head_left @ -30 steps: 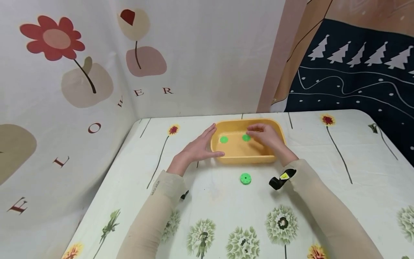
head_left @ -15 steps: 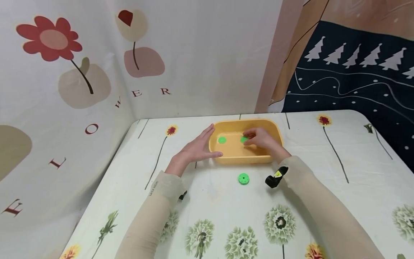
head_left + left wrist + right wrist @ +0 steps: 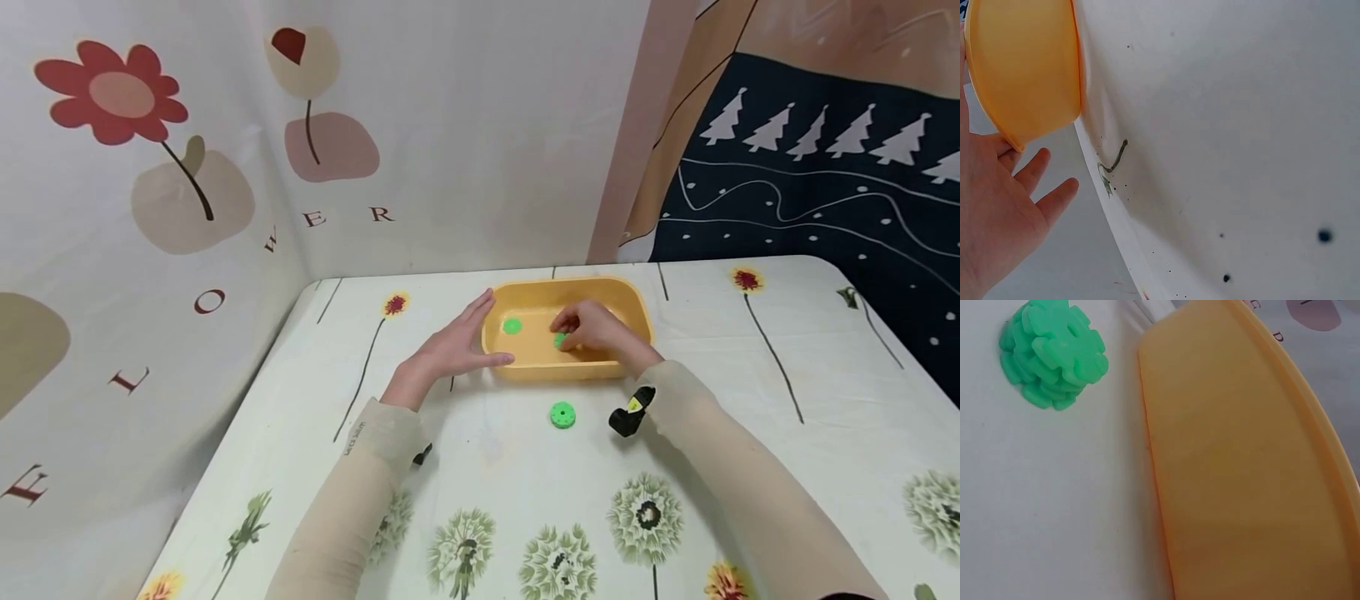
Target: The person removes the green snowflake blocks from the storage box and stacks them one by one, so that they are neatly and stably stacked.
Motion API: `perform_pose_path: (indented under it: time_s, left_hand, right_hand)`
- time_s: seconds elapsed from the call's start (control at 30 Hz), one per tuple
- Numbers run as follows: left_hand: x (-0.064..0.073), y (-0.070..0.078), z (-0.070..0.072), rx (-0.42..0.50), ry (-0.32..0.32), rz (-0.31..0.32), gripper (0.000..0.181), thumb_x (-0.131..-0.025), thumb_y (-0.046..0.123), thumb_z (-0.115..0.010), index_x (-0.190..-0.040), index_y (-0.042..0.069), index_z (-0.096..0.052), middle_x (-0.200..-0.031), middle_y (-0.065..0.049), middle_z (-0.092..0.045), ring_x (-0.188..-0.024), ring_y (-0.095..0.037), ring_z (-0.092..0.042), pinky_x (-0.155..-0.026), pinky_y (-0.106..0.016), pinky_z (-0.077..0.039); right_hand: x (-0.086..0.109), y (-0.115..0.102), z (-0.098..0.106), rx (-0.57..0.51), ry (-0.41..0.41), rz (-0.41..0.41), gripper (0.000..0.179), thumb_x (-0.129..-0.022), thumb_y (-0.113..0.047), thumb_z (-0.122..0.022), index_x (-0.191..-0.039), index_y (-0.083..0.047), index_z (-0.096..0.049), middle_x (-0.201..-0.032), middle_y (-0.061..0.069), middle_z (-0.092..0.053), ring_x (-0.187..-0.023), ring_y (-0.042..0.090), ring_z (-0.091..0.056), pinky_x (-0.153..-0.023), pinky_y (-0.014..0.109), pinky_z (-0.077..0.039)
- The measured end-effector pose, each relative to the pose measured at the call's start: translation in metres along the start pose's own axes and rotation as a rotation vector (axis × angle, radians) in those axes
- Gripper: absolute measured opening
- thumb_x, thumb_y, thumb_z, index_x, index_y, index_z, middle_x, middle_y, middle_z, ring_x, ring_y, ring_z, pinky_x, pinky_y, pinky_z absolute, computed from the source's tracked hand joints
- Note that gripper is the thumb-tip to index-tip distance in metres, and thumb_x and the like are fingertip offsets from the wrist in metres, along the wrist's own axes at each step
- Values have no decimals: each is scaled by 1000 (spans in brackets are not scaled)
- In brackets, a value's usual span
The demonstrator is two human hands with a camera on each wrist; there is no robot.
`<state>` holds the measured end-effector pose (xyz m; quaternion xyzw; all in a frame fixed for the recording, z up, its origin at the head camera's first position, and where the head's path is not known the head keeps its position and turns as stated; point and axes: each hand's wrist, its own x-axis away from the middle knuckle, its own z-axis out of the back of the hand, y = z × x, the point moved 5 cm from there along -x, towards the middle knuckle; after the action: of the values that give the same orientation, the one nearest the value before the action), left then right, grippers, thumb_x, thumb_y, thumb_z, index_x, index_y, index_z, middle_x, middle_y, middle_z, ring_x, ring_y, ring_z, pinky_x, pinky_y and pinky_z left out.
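In the head view, a yellow basin (image 3: 566,372) sits toward the back of the table. My left hand (image 3: 455,346) spans its left end, fingers extended along the far corner and thumb at the near rim. The left wrist view shows that hand (image 3: 1007,212) with its fingers spread beside the rim. Inside the basin, my right hand (image 3: 592,325) pinches a green disc (image 3: 559,340), partly hidden by the fingers. Another green disc (image 3: 512,327) lies on the basin floor to the left.
A stack of green notched discs (image 3: 1060,347) stands on the table in front of the basin. The floral tablecloth (image 3: 480,467) covers the table. A printed curtain (image 3: 480,133) hangs behind, with a dark tree-patterned cloth (image 3: 810,192) at the right.
My right hand has come down onto the right-hand disc and moved toward the near side of the basin, the disc shifting with it. My left hand stays at the basin's end.
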<state>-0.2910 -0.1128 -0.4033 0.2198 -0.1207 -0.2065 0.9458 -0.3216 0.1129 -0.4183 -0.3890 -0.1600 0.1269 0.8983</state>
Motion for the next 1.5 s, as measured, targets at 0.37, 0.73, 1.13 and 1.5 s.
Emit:
perform_pose_path:
  time_s: [0.37,0.73,1.13,1.5]
  left_hand:
    - [1,1,0,6,2,-10,110,-83,68,-65,-162,19,-7,-169,16,5,-157,-20,-14,-119,-51,-33]
    - [1,0,-1,4,2,-5,110,-83,69,-65,-162,20,-7,-169,15,5,-157,-19,-13,-120,-51,-33]
    - [2,0,0,4,-5,2,109,-83,70,-64,-162,22,-6,-168,17,6,-157,-19,-13,-119,-51,-34]
    - [-2,0,1,18,-6,11,109,-83,66,-67,-162,23,-6,-168,17,6,-157,-19,-13,-120,-52,-32]
  right_hand:
    - [3,-2,-3,-75,-46,12,15,-85,3,-73,-100,1,-71,-88,7,-64,-79,18,-53,-67,22,-46]
    - [5,-3,-4,-135,-82,10,13,-91,-5,-70,-101,4,-69,-86,5,-62,-78,17,-52,-67,21,-47]
    - [3,-2,-8,-156,-124,44,9,-92,2,-65,-101,5,-66,-88,6,-61,-79,17,-51,-67,20,-45]
    - [2,-2,-4,-191,-107,7,17,-93,-3,-66,-108,3,-66,-96,8,-66,-84,15,-55,-72,17,-48]
